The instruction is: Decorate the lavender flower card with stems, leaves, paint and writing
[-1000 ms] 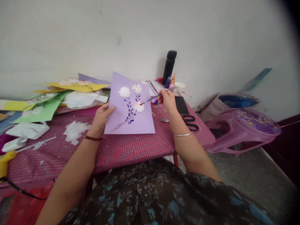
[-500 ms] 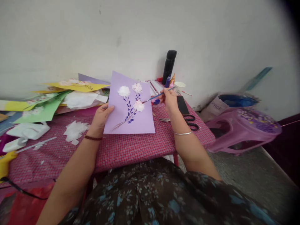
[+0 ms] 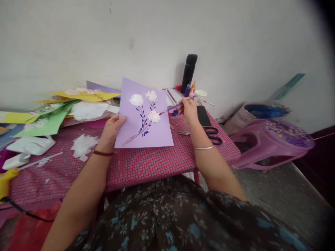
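A sheet of purple paper (image 3: pixel 159 134) is held tilted up over the table, its left edge pinched by my left hand (image 3: pixel 114 127). On it are brown stems, dark blue leaves and three white fluffy flowers. Two of those flowers carry reddish specks; the upper left flower (image 3: pixel 136 100) looks plain white. My right hand (image 3: pixel 188 109) grips a thin blue paintbrush (image 3: pixel 174 106) between thumb and fingers. The brush tip is at the right side of the lower flower (image 3: pixel 154 116); whether it touches cannot be made out.
Scissors (image 3: pixel 213 136), a black flat object (image 3: pixel 203 116), paint bottles (image 3: pixel 187 90) and a black bottle (image 3: pixel 189 72) stand or lie at the right. Flower-decorated papers (image 3: pixel 52 120), white scraps (image 3: pixel 83 146) and a yellow glue gun (image 3: pixel 6 183) occupy the left. A pink stool (image 3: pixel 258 139) is beside the table.
The purple paper has shifted and tilted slightly, its flowers moving a little left and up in view. More reddish specks show on the lower flower. Both hands keep their holds.
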A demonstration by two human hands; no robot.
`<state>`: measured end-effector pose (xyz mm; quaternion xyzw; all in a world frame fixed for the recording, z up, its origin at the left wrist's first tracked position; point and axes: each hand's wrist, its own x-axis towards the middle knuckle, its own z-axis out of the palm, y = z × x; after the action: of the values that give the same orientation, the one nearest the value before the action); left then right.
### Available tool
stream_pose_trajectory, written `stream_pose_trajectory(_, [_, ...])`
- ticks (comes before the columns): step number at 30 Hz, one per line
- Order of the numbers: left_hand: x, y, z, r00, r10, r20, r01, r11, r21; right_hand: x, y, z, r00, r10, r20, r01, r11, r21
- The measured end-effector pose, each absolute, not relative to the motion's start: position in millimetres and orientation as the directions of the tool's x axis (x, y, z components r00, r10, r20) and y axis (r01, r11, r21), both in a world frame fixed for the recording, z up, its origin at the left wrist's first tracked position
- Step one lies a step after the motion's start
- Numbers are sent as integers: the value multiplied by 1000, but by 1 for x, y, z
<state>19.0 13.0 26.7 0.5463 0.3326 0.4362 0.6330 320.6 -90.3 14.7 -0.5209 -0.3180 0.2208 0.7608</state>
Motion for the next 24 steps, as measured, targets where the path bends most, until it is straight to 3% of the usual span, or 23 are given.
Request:
stream_pose_trajectory(3, [19, 14, 27, 395, 917, 49, -190, 29, 981, 319, -93, 19, 744, 639, 194, -60, 354, -933])
stream_pose_trajectory(9, [16, 15, 27, 409, 913, 19, -163, 53, 985, 307, -94, 21, 650, 741, 171, -72, 285, -956])
stream_pose_trajectory(18, [14, 18, 27, 400, 915, -52, -110, 104, 988, 313, -97, 24, 743, 651, 156, -122, 360, -925])
stream_pose_trajectory(24, [15, 14, 30, 393, 918, -58, -75, 94, 993, 306, -95, 22, 605, 782, 149, -150, 295, -943])
